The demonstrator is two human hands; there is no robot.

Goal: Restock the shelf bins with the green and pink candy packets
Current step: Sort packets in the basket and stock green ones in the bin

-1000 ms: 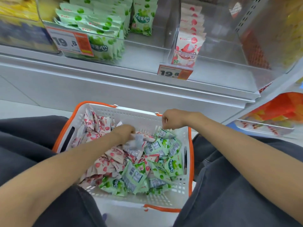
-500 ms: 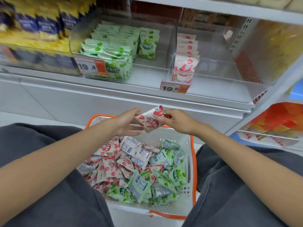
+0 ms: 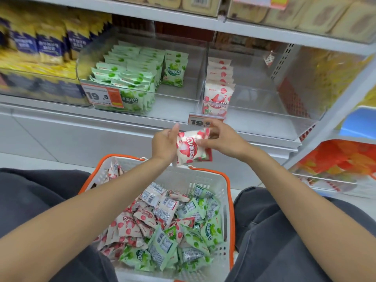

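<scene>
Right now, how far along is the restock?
Done: green bin holds several rows, pink bin one row on its left. In hand: right grip pinches a pink packet, left grip against it, below the pink bin. Left: a heap of pink and green packets in the basket; most of the pink bin is bare.

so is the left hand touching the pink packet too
Touching. The head view shows the left hand lying against the left edge of the pink packet with no gap, while the right hand pinches its other side.
</scene>
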